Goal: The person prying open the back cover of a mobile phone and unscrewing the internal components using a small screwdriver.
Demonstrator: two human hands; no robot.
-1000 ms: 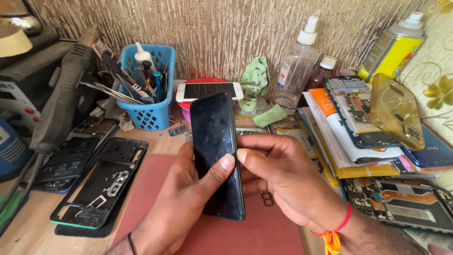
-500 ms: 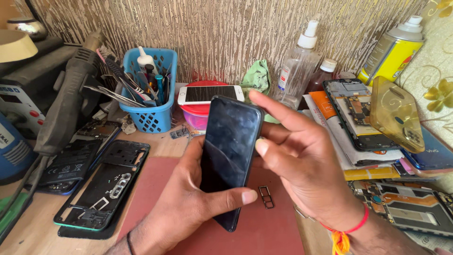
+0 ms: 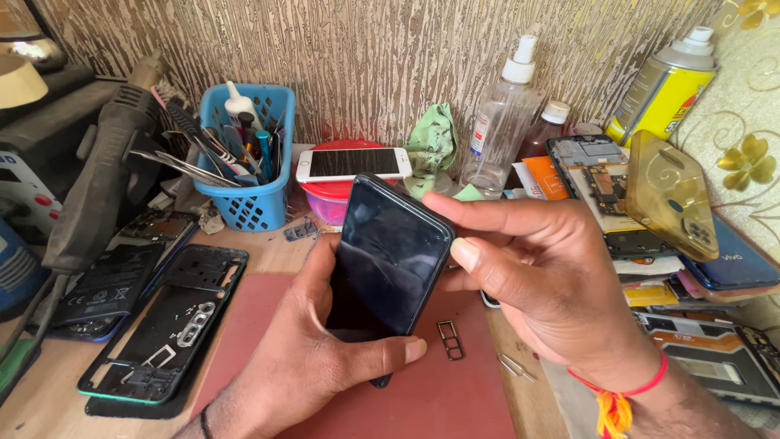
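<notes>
Above the red mat [image 3: 455,406], the left hand [image 3: 309,366] cradles the dark phone [image 3: 388,272], thumb across its lower face; the right hand [image 3: 544,284] pinches its right edge. Just right of the phone lies a card tray [image 3: 450,340]. Steady support suits edge work best.

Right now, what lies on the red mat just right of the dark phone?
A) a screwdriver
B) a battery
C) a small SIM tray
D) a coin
C: a small metal SIM tray lies flat on the red mat, beside the dark phone held by the left hand.
</notes>
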